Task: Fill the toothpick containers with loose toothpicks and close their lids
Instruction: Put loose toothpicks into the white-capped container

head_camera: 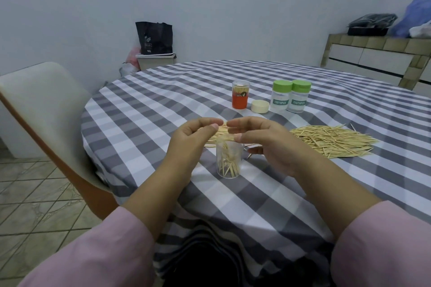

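A clear open container (228,163) stands on the checked tablecloth with several toothpicks leaning inside. Just above it, my left hand (191,140) and my right hand (263,140) together hold a bundle of toothpicks (221,131) between their fingertips, one hand at each end. A big pile of loose toothpicks (331,141) lies to the right. Farther back stand an orange-labelled container (240,95) full of toothpicks, a cream lid (259,106) lying loose, and two clear "TOOTHPICK" jars with green lids, one at left (280,96) and one at right (299,96).
The round table (163,91) has a grey-and-white checked cloth. A white chair (44,105) stands at the left. A bin with a black bag (155,53) sits by the wall, and a tiled counter (377,53) is at the right.
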